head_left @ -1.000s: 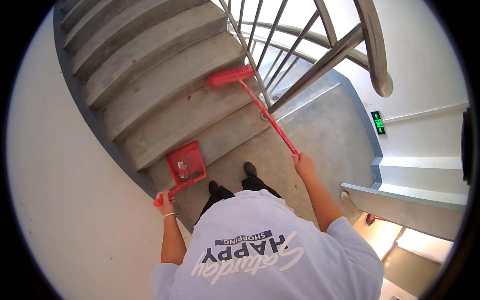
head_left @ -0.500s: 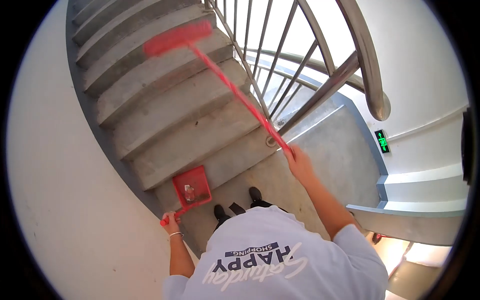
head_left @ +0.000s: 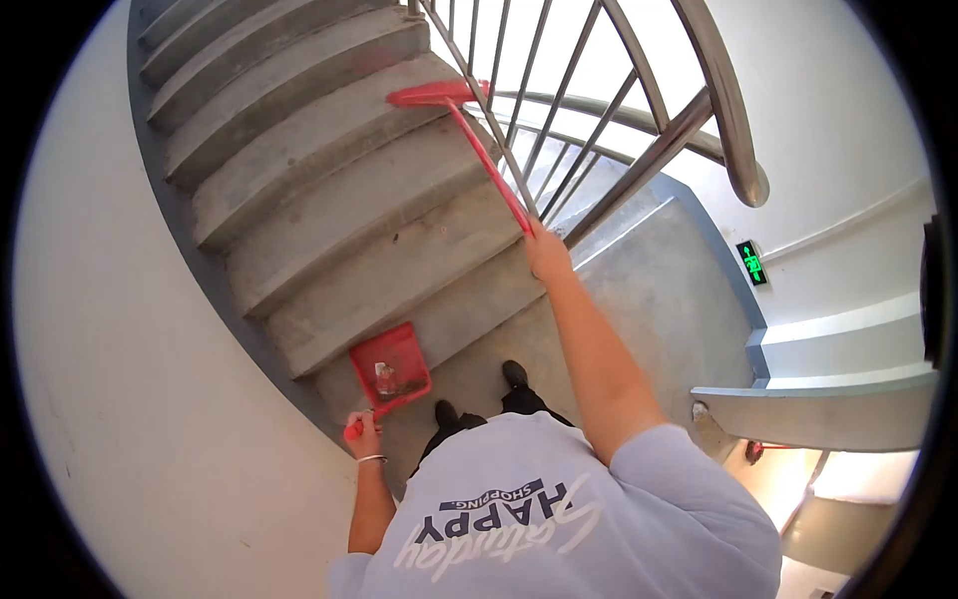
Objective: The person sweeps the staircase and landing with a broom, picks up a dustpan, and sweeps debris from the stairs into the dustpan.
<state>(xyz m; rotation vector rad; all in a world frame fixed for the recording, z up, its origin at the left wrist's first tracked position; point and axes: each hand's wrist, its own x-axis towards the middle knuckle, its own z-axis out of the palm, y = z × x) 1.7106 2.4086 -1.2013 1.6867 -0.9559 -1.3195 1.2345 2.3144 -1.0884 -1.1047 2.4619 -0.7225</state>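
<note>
My right hand (head_left: pixel 548 252) is wrapped round the handle of a red broom (head_left: pixel 486 160). The broom's wide head lies across a stair tread up ahead, its right end behind a bar of the railing. Low on the left, my left hand (head_left: pixel 363 433) grips the short handle of a red dustpan (head_left: pixel 406 351). Inside the pan sit a crumpled clear piece of litter (head_left: pixel 384 377) and some brown dirt. The pan is beside the bottom steps, just ahead of my feet.
Curved concrete stairs (head_left: pixel 329 235) rise ahead and to the left. A metal railing (head_left: pixel 639 185) borders their right side. A white wall (head_left: pixel 150 399) curves along the left. Small dark specks lie on one tread. A green exit sign (head_left: pixel 750 263) is on the right wall.
The broom head has moved right and come down toward the railing. My right hand has moved forward and left with the handle. The dustpan and left hand have shifted slightly right.
</note>
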